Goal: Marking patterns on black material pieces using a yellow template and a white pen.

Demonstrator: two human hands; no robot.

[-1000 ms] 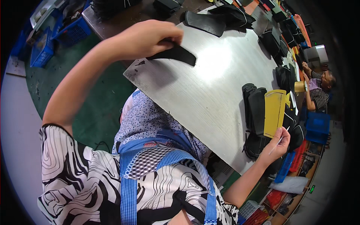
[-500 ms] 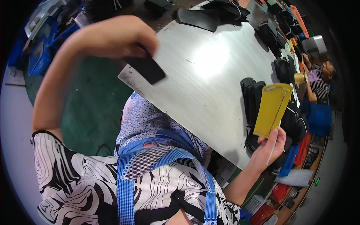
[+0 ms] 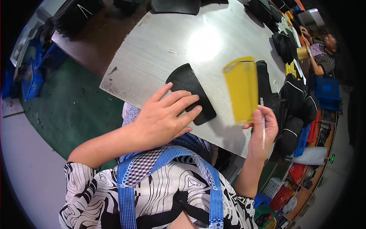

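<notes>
On the pale tabletop (image 3: 148, 57) lies a black leather-like panel (image 3: 192, 84), rounded at its far end. My left hand (image 3: 164, 116) rests on it with fingers spread, pressing near its middle and left edge. Above the table, to the right of that panel, my right hand (image 3: 267, 128) pinches the lower corner of a yellow template (image 3: 240, 89), a flat plate with a curved top and a long slot. A thin white pen-like stick (image 3: 263, 133) is also held in the right hand, pointing upward along the fingers. The template is slightly blurred and apart from the black panel.
Stacks of black panels (image 3: 263, 82) and black pouches with white piping (image 3: 295, 91) crowd the table's right side. Another black piece (image 3: 175, 7) lies at the far edge. A person (image 3: 324, 53) works at the far right. Blue crates (image 3: 32, 80) stand at left.
My left hand has come down and right from the table's left corner, laying the black panel flat before me. The right hand has moved left with the yellow template, now held more upright.
</notes>
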